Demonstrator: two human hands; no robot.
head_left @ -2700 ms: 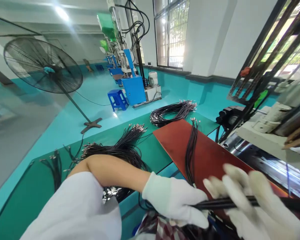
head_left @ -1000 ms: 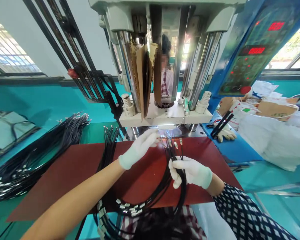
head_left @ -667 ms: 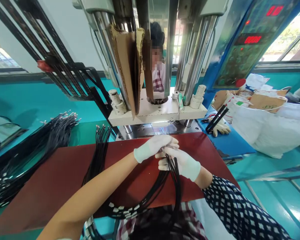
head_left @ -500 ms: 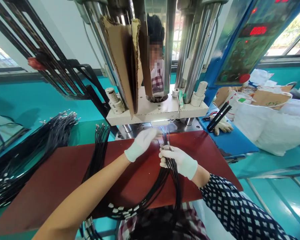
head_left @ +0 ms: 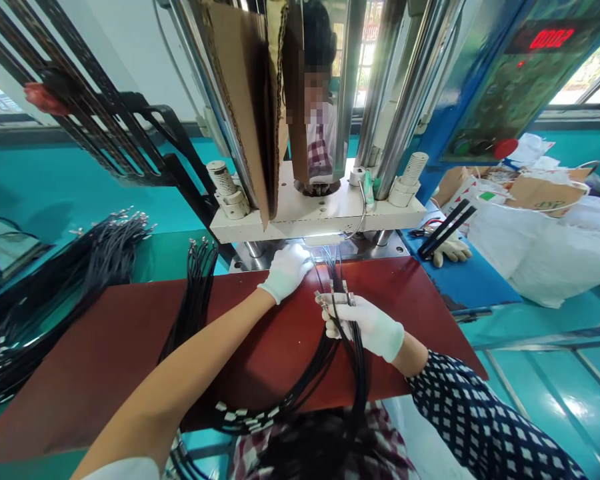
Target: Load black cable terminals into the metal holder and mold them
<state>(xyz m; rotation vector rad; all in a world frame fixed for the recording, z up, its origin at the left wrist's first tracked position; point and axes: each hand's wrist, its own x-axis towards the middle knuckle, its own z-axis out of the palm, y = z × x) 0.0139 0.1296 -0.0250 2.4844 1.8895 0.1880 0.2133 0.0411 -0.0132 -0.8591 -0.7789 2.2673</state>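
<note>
Gripping in the right hand (head_left: 375, 327), close and curled, black cables (head_left: 359, 367) just below their metal ends (head_left: 351, 299), over the red board (head_left: 275, 333). Poised with the left hand (head_left: 289, 268) low at the front of the press (head_left: 300, 217), impossible to tell how far spread or whether holding anything.

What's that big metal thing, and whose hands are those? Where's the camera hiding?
The camera sits on a person's head, looking forward and down, so those are that person's own hands. The big thing looks like a press, with shiny columns and a thick white plate. The white-gloved left hand is at the front of it, its fingertips hard to see. The gloved right hand holds black cables with little metal ends. Another cable bundle lies on the reddish-brown board.
</note>
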